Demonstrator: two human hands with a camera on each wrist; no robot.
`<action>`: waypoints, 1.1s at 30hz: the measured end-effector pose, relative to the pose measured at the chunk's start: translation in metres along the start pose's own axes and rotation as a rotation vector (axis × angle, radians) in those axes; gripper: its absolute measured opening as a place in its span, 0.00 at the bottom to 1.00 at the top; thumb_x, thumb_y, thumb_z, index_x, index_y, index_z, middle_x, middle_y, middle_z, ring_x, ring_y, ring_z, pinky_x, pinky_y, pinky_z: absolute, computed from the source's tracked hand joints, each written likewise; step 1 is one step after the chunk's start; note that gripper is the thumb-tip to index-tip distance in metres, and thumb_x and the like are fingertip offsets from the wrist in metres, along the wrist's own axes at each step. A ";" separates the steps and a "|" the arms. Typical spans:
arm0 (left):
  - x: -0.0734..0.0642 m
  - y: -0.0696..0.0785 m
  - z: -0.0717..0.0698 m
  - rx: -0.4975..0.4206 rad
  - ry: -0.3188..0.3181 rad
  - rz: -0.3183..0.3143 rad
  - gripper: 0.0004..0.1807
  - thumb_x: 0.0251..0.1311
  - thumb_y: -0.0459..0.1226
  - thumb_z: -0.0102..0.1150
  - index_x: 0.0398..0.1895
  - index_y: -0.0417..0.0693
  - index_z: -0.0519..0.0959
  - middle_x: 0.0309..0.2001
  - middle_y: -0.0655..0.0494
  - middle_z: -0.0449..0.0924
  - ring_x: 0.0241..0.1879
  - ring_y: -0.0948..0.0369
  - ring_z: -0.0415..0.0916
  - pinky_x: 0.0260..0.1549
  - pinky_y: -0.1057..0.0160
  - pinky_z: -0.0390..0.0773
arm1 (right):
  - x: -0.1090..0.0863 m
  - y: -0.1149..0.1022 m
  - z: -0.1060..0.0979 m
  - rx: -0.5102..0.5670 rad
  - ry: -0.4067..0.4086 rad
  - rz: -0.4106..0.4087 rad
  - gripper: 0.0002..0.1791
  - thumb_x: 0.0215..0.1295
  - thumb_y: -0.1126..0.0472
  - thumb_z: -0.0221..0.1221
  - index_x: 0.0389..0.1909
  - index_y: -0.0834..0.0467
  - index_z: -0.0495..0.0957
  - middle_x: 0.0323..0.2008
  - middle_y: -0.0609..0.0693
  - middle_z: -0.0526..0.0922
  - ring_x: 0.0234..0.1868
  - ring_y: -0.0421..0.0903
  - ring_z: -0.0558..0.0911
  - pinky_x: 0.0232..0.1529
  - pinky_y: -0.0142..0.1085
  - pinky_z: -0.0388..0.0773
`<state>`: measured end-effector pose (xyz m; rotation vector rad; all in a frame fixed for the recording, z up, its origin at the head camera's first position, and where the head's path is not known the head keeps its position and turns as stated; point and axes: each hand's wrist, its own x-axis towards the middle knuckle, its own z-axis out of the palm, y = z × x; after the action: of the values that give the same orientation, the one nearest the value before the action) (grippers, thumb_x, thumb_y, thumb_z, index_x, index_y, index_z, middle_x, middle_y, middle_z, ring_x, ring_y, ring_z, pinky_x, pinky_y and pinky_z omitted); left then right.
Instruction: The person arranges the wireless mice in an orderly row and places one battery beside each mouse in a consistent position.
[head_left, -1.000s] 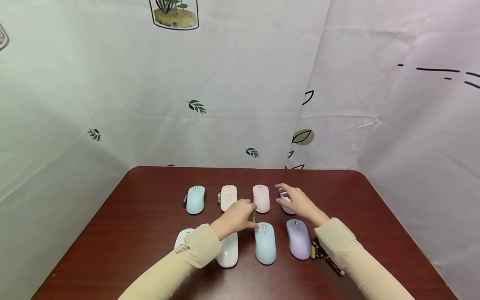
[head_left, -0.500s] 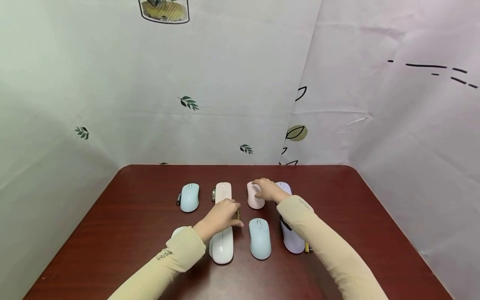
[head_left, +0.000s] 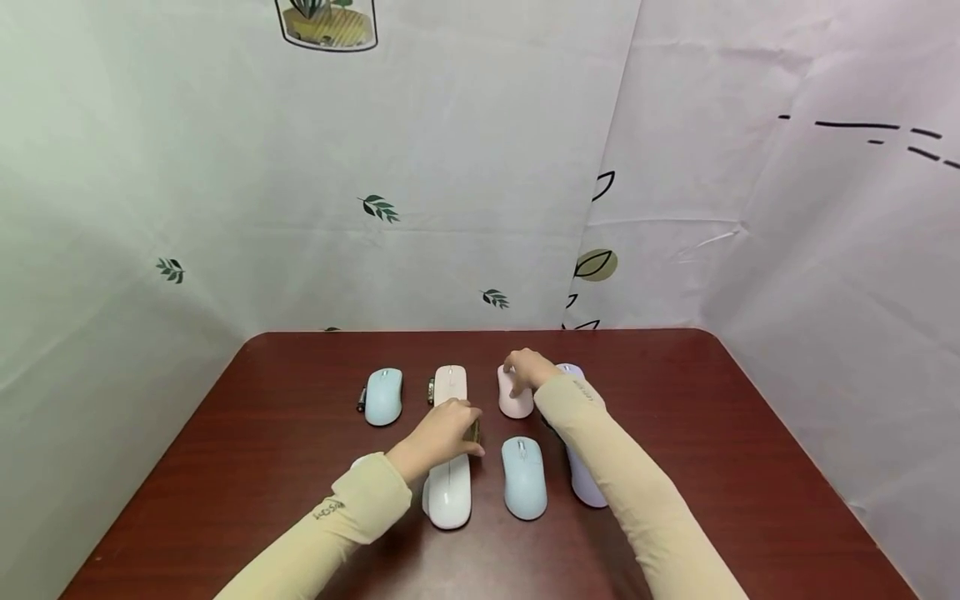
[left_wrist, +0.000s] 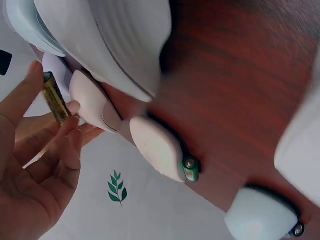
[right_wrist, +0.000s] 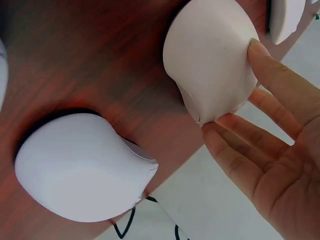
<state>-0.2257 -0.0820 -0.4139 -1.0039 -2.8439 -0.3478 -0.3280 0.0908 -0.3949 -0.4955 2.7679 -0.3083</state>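
Observation:
My left hand [head_left: 442, 432] hovers above the white mouse [head_left: 450, 497], in the middle of two rows of computer mice. A small gold-and-black battery [left_wrist: 56, 100] is pinched between its thumb and fingertips. In the back row, my right hand [head_left: 528, 371] has hold of a pale pink mouse [head_left: 515, 406]. The right wrist view shows the thumb on one side of that mouse [right_wrist: 212, 55] and fingers at its front end. Just right of it sits a lavender mouse [right_wrist: 82, 167], partly behind the sleeve in the head view.
A cream mouse [head_left: 450, 379] and a light blue mouse [head_left: 383, 397] stand further left at the back, each with a battery [head_left: 362, 400] along its left side. In front are another light blue mouse [head_left: 523, 483] and a purple mouse [head_left: 587, 483], half covered by the right sleeve.
My right hand has gone left from the back lavender mouse to the pink one and taken hold of it. The left hand, battery still in it, has shifted slightly left.

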 end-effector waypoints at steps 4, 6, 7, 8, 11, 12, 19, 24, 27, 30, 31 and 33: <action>0.003 -0.004 -0.005 -0.032 0.013 -0.015 0.21 0.41 0.49 0.73 0.29 0.40 0.82 0.26 0.54 0.80 0.28 0.59 0.76 0.26 0.66 0.74 | 0.002 -0.001 0.000 -0.035 0.002 -0.005 0.26 0.48 0.65 0.70 0.52 0.62 0.78 0.58 0.60 0.75 0.59 0.57 0.74 0.49 0.43 0.76; 0.007 -0.007 -0.006 -0.046 0.025 -0.023 0.19 0.40 0.48 0.74 0.24 0.42 0.80 0.22 0.56 0.77 0.24 0.61 0.73 0.22 0.67 0.71 | 0.003 -0.002 0.000 -0.034 0.007 0.006 0.26 0.47 0.66 0.71 0.52 0.62 0.78 0.57 0.60 0.75 0.58 0.57 0.74 0.50 0.43 0.76; 0.009 -0.008 -0.006 -0.046 0.028 -0.028 0.19 0.40 0.47 0.74 0.23 0.43 0.79 0.20 0.56 0.76 0.23 0.62 0.72 0.22 0.67 0.70 | 0.003 -0.003 0.000 -0.029 0.007 0.013 0.27 0.47 0.66 0.71 0.52 0.62 0.78 0.58 0.60 0.75 0.59 0.57 0.74 0.50 0.43 0.76; 0.011 -0.009 -0.006 -0.051 0.022 -0.039 0.18 0.40 0.46 0.75 0.23 0.43 0.78 0.20 0.57 0.76 0.23 0.62 0.72 0.22 0.67 0.70 | 0.003 -0.003 0.000 -0.022 0.008 0.021 0.27 0.47 0.66 0.70 0.52 0.62 0.78 0.58 0.60 0.75 0.59 0.57 0.74 0.50 0.43 0.76; 0.018 -0.010 -0.005 -0.098 -0.015 -0.094 0.18 0.39 0.42 0.76 0.28 0.40 0.80 0.21 0.55 0.77 0.25 0.60 0.75 0.26 0.65 0.74 | 0.003 -0.002 0.000 -0.011 -0.001 0.031 0.27 0.48 0.66 0.70 0.53 0.61 0.77 0.59 0.60 0.74 0.59 0.57 0.74 0.50 0.43 0.77; 0.020 -0.010 -0.005 -0.120 -0.030 -0.119 0.19 0.39 0.40 0.76 0.31 0.38 0.80 0.23 0.54 0.78 0.26 0.58 0.77 0.27 0.63 0.76 | 0.003 -0.002 0.000 -0.004 -0.004 0.032 0.27 0.48 0.66 0.70 0.53 0.61 0.77 0.59 0.60 0.74 0.59 0.57 0.74 0.49 0.43 0.77; 0.049 -0.011 -0.005 -0.250 -0.056 -0.304 0.24 0.39 0.31 0.75 0.44 0.32 0.79 0.36 0.44 0.82 0.41 0.48 0.79 0.44 0.53 0.77 | 0.003 0.001 -0.003 0.022 0.003 0.044 0.27 0.48 0.67 0.70 0.54 0.61 0.77 0.60 0.58 0.74 0.57 0.56 0.75 0.47 0.40 0.78; 0.072 -0.013 -0.005 -0.357 -0.052 -0.457 0.26 0.44 0.26 0.69 0.51 0.36 0.77 0.43 0.43 0.81 0.43 0.49 0.78 0.42 0.56 0.79 | 0.003 0.000 -0.005 0.015 0.006 0.048 0.28 0.49 0.67 0.70 0.54 0.61 0.77 0.60 0.58 0.74 0.58 0.55 0.75 0.49 0.40 0.77; 0.082 -0.014 -0.002 -0.430 -0.050 -0.548 0.25 0.45 0.25 0.66 0.51 0.37 0.77 0.44 0.41 0.80 0.36 0.51 0.81 0.33 0.61 0.80 | 0.003 -0.001 -0.005 0.011 0.001 0.046 0.28 0.49 0.67 0.69 0.55 0.61 0.77 0.61 0.58 0.73 0.59 0.55 0.74 0.50 0.41 0.76; 0.090 -0.015 0.004 -0.488 -0.034 -0.606 0.24 0.45 0.24 0.67 0.50 0.35 0.77 0.43 0.39 0.80 0.27 0.53 0.82 0.24 0.65 0.80 | 0.002 -0.003 -0.004 0.004 -0.005 0.047 0.27 0.50 0.66 0.69 0.54 0.60 0.77 0.60 0.58 0.74 0.58 0.55 0.75 0.50 0.41 0.76; 0.092 -0.015 0.006 -0.497 -0.026 -0.618 0.24 0.44 0.24 0.68 0.49 0.35 0.78 0.42 0.39 0.80 0.26 0.54 0.82 0.22 0.66 0.79 | 0.002 -0.003 -0.003 0.001 -0.006 0.048 0.27 0.49 0.66 0.69 0.54 0.59 0.77 0.60 0.58 0.74 0.57 0.55 0.76 0.50 0.41 0.77; 0.096 -0.015 0.011 -0.515 -0.016 -0.641 0.23 0.43 0.23 0.68 0.47 0.34 0.78 0.40 0.39 0.81 0.23 0.54 0.82 0.20 0.66 0.79 | 0.001 -0.003 -0.002 -0.003 -0.007 0.054 0.27 0.49 0.66 0.70 0.53 0.59 0.78 0.59 0.58 0.75 0.56 0.55 0.76 0.49 0.41 0.77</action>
<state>-0.3098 -0.0322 -0.4107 -0.0838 -3.0810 -1.1667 -0.3292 0.0879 -0.3924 -0.4206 2.7705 -0.2894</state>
